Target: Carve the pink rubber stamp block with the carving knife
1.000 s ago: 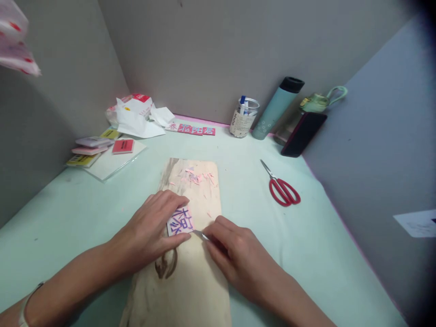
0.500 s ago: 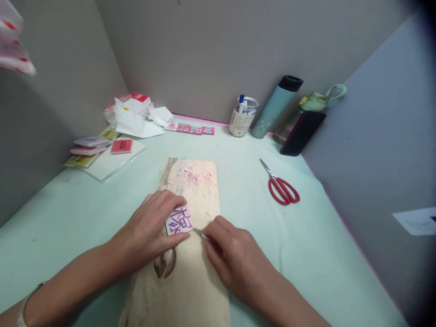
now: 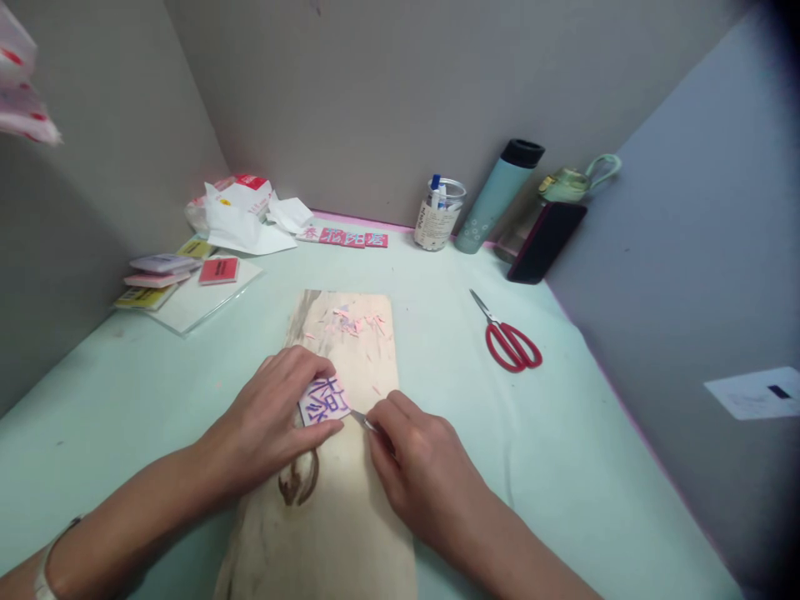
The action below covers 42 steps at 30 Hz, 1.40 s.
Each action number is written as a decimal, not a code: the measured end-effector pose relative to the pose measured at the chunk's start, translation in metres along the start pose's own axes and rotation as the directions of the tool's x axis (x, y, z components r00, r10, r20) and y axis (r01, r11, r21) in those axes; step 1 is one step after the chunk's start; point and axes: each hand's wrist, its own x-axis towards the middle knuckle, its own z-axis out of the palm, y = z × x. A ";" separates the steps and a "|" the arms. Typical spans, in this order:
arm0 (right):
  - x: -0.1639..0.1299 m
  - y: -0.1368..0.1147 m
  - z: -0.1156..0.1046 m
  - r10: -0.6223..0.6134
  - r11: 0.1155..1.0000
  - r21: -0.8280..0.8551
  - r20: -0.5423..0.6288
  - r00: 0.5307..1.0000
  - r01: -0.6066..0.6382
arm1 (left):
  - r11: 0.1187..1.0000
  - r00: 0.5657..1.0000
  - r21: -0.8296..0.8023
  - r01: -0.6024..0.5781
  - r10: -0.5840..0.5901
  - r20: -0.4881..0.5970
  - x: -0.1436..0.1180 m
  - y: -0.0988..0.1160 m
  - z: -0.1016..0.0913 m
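On the wooden board (image 3: pixel 368 533), my left hand (image 3: pixel 284 400) grips a small pale carving block (image 3: pixel 325 400) between thumb and fingers. Purple characters are drawn across its top, with pink showing near the right edge. My right hand (image 3: pixel 416 454) is closed round a slim craft knife (image 3: pixel 361 418); most of its handle is hidden by the fingers. The blade points left, its tip at the block's right edge. Beyond the hands, pink and purple shavings (image 3: pixel 350 321) lie scattered over the board's far end.
Red-handled scissors (image 3: pixel 512 346) lie right of the board. Along the back stand a jar of pens (image 3: pixel 438 218), a blue flask (image 3: pixel 500 196), a green bottle (image 3: pixel 566 183) and a leaning phone (image 3: pixel 547 242). Carved tiles (image 3: pixel 353 238), tissues (image 3: pixel 234 221) and wrapped blocks (image 3: pixel 159 271) sit back left.
The whole view has shifted slightly, so everything appears a little further left. Both hands keep their holds, and the knife tip stays at the block's right edge.
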 end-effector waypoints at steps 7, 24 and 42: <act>0.007 0.006 0.004 0.045 0.986 -0.157 -0.060 0.997 -0.054 | 1.000 1.000 0.010 0.023 -0.023 -0.005 -0.002 0.001 0.000; 0.008 0.003 -0.010 0.224 0.791 0.575 0.047 0.974 -0.209 | 0.990 0.994 -0.144 -0.002 -0.014 -0.112 -0.006 0.013 0.004; 0.006 0.004 -0.003 0.096 0.930 0.360 -0.050 0.994 -0.072 | 0.979 0.973 -0.093 -0.184 0.168 -0.157 -0.006 0.019 0.009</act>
